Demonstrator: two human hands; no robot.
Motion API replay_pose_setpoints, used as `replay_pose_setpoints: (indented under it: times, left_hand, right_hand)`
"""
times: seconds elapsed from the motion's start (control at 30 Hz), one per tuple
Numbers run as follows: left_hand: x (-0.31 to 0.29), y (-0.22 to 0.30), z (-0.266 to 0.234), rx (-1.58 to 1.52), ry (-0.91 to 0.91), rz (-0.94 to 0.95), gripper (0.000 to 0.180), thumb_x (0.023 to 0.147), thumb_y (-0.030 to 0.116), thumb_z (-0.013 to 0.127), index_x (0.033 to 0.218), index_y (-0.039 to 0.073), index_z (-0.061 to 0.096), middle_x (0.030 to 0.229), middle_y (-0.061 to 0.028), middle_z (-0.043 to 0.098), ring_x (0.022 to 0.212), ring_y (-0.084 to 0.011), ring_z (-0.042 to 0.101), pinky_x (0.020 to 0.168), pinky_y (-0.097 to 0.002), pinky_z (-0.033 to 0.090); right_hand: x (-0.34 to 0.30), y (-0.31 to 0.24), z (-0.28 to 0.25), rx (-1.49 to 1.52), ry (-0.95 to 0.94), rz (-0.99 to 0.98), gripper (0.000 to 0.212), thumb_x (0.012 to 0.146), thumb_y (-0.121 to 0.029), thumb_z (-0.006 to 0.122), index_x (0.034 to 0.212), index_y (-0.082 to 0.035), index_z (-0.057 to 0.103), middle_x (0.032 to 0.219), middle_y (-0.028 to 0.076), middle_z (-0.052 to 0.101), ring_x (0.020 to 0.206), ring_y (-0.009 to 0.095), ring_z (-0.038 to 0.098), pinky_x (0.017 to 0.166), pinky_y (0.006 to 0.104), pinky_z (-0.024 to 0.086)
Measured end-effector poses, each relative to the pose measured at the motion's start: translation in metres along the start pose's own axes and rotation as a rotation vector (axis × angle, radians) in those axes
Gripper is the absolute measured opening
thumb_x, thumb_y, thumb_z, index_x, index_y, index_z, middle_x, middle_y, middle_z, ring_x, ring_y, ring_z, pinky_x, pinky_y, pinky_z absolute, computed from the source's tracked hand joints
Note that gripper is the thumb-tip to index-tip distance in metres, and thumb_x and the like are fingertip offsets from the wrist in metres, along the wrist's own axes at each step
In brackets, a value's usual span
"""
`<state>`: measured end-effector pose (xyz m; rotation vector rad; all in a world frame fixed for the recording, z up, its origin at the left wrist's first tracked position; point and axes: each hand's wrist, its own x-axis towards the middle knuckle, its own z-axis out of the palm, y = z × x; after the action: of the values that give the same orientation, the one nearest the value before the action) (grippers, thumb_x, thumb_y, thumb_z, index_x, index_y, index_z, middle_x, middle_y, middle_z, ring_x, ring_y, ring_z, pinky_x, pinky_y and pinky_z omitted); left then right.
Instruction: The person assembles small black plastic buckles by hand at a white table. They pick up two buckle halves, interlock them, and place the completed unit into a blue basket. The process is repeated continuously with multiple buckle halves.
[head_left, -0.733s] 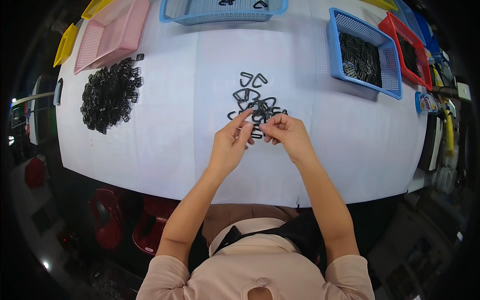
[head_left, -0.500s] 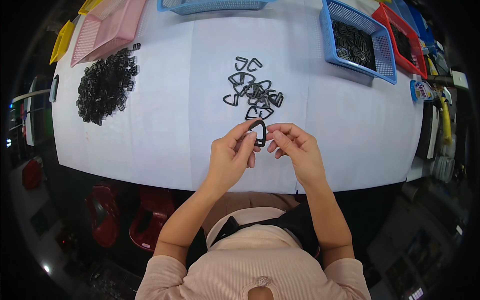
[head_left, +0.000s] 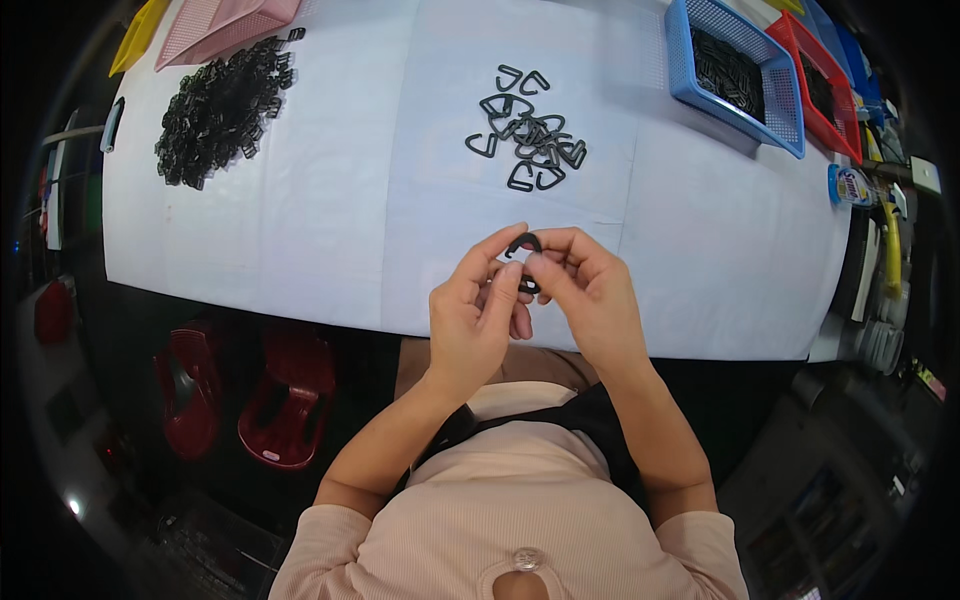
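Observation:
Both my hands hold one black plastic hook buckle point(head_left: 528, 240), a D-shaped piece with a gap in its curve, just over the table's near edge. My left hand point(head_left: 478, 295) pinches it from the left between thumb and fingers. From the right, the thumb and fingers of my right hand point(head_left: 592, 285) press on its side. Fingers cover part of its lower end. Beyond my hands a loose cluster of similar black hook buckles point(head_left: 530, 130) lies on the white tabletop point(head_left: 440, 220).
At the far left a large heap of small black buckles point(head_left: 222, 110) lies before a pink basket point(head_left: 215, 35). A blue basket point(head_left: 785, 100) and a red basket point(head_left: 845, 125), both holding black parts, stand at the far right. Dark red chairs point(head_left: 290, 400) are below the table's left front.
My right thumb and fingers have closed onto the buckle, where before they were beside it. The whole view has shifted, so the table's contents appear higher.

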<state>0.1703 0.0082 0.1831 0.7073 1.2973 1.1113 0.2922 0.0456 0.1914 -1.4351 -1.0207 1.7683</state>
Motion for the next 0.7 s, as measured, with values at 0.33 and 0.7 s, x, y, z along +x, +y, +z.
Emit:
replay_pose_setpoints:
  times: [0.33, 0.7]
  left_hand:
    - [-0.014, -0.005, 0.009, -0.009, -0.020, -0.023, 0.031, 0.092, 0.002, 0.044, 0.121, 0.001, 0.052, 0.075, -0.0048, 0.059, 0.050, -0.0050, 0.051, 0.045, -0.0188, 0.041]
    - [-0.002, -0.009, 0.009, -0.044, 0.101, -0.036, 0.017, 0.094, 0.013, 0.047, 0.088, -0.002, 0.055, 0.069, -0.0056, 0.059, 0.051, -0.0065, 0.052, 0.046, -0.0211, 0.042]
  right_hand:
    - [-0.011, 0.012, -0.006, 0.057, 0.015, 0.017, 0.014, 0.086, -0.012, 0.059, 0.090, 0.002, 0.058, 0.073, 0.006, 0.061, 0.061, 0.007, 0.054, 0.056, 0.0202, 0.045]
    - [-0.005, 0.000, -0.016, 0.063, -0.026, 0.072, 0.023, 0.090, -0.019, 0.055, 0.091, 0.003, 0.060, 0.078, 0.009, 0.063, 0.067, 0.012, 0.060, 0.060, 0.0230, 0.051]
